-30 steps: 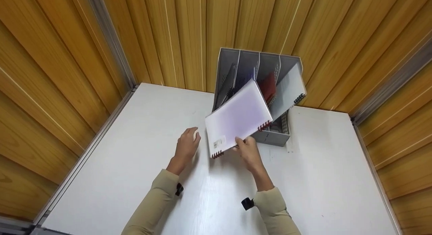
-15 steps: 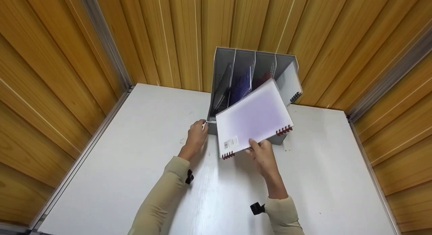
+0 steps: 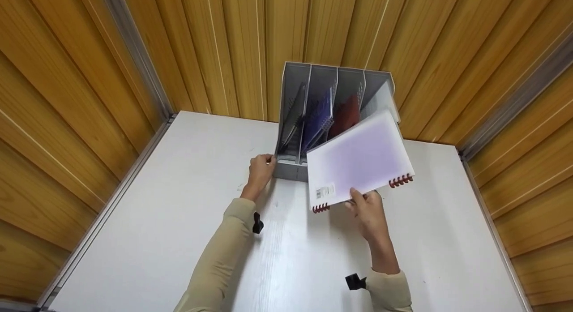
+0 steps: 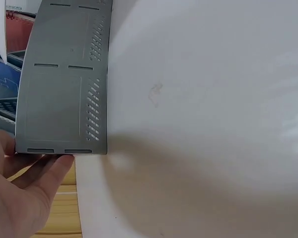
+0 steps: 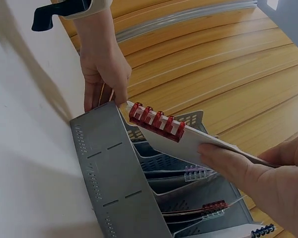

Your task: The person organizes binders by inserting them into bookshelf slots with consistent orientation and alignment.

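Observation:
My right hand pinches a notebook with a pale purple and white cover by its lower edge, thumb on top. Red rings bind that edge, and a barcode label sits near one corner. The notebook is held tilted in front of a grey file organizer, hiding part of its right side. My left hand grips the organizer's front left corner; the left wrist view shows the fingertips against its end. Inside the slots stand a black notebook, a blue notebook and a red notebook.
A white notebook leans in the rightmost slot, partly covered by the held one. The organizer stands at the back of a white table, near the wood-patterned wall. Similar walls with metal rails rise at both sides.
My left hand has moved forward to the organizer's front left corner and taken hold there. My right hand has carried the notebook to the right, uncovering the blue and red notebooks.

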{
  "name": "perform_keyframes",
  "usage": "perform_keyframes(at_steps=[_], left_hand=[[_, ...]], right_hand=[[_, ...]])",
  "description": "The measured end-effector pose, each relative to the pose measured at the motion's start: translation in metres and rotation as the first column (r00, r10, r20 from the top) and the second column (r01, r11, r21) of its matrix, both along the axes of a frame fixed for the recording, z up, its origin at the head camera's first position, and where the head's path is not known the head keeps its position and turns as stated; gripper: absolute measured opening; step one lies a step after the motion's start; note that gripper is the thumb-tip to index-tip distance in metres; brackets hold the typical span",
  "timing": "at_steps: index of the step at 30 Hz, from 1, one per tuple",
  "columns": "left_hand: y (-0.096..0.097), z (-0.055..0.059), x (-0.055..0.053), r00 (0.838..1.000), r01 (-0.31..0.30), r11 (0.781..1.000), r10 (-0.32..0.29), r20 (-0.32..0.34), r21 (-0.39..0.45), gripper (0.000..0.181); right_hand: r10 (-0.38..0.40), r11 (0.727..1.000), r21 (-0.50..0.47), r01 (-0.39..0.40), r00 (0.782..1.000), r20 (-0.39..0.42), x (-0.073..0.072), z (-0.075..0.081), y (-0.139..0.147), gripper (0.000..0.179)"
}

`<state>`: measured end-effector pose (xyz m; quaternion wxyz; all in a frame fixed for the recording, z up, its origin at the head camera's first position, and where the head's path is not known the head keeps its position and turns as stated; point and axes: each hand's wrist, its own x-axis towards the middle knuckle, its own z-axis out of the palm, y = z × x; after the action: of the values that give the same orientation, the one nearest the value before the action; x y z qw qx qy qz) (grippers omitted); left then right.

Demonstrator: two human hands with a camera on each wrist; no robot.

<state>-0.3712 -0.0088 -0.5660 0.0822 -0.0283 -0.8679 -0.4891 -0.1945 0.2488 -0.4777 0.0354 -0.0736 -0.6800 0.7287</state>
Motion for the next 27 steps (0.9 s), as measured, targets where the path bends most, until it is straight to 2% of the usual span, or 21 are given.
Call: perform_keyframes(at_steps=[4,12,21,24,27], left_hand=[[-0.002,0.001,-0.002,1.000,-0.004,1.000,0.004,0.000,0.000,0.024],[-0.001,0.003,-0.003,0.998,-0.011,1.000,0.009,0.062,0.027,0.029],[-0.004,0.000,-0.005,0.997,-0.006,0.998,0.001,0.076,0.063,0.029],[-0.004,0.000,-0.006,0.998,-0.013,0.998,0.009,0.068,0.063,0.030],[-0.004,-0.001,-0.005,0.998,-0.016,0.998,0.012,0.063,0.066,0.031]], right_hand=[[0.000,1.000,-0.010,0.001,1.000,0.008,0.004,0.001,0.008,0.043],[-0.035,0.999,0.022,0.034,0.999,0.040,0.012,0.009,0.025,0.047],[-0.097,0.993,-0.064,0.095,0.995,-0.030,0.013,0.018,0.042,0.051],[-0.130,0.991,-0.034,0.129,0.991,-0.032,0.009,0.021,0.046,0.050],[-0.175,0.983,0.056,0.176,0.984,-0.036,0.004,0.024,0.050,0.049]])
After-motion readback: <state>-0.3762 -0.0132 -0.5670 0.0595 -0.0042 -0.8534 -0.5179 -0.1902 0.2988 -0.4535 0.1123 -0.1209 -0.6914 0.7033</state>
